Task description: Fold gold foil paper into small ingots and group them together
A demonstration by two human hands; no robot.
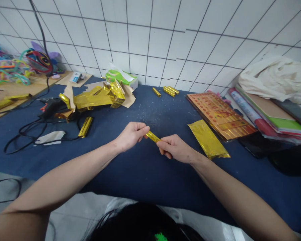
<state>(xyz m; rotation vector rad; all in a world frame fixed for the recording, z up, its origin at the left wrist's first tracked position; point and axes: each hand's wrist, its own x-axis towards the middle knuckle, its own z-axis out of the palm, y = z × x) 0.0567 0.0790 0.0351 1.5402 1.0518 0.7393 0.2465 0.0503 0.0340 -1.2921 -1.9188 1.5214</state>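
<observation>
Spanning gap between hands: gold foil strip (153,136), left hand (133,135) pinching far end, right hand (174,146) gripping near end.

Gold foil roll (153,136): slim, shiny, surface creased. Pinched at both ends between left hand (132,135) and right hand (175,147), fingers cover the ends. Sits slantwise, far end left, near end right, over front-middle of bench (145,177).
</observation>
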